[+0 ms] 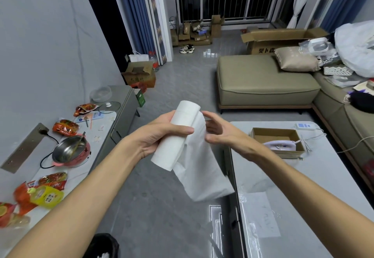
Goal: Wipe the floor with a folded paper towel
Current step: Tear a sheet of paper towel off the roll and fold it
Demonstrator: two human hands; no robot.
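Paper towel roll (178, 134): white, held tilted in mid-air above the grey floor (162, 207).
Left hand (159, 136): fingers and thumb curled round the roll's middle.
Loose sheet (200, 172): unrolled, hanging from the roll's right side.
Right hand (224, 134): fingers spread and slightly curved, holding nothing, just beside the sheet's upper part; contact cannot be told.
White surface (303, 187): at right, carrying an open cardboard box (277, 134).
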